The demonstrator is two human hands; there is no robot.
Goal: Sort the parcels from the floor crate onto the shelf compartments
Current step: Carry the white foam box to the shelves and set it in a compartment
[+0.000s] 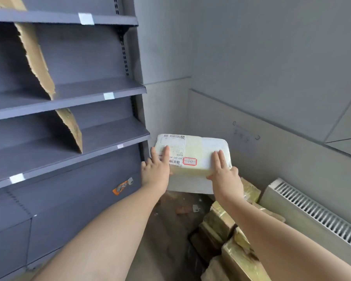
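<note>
I log the white parcel (193, 157) in the air just right of the grey shelf (101, 92), above taped parcels (221, 222) on the floor (166, 230). Left hand (156, 169) and right hand (225, 175) pinch its near edge, fingers flat on top.

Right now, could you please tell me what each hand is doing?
Left hand: holds the white plastic-wrapped rectangular parcel, fingers flat on top.
Right hand: pinches the same parcel, thumb at its near edge.
</note>
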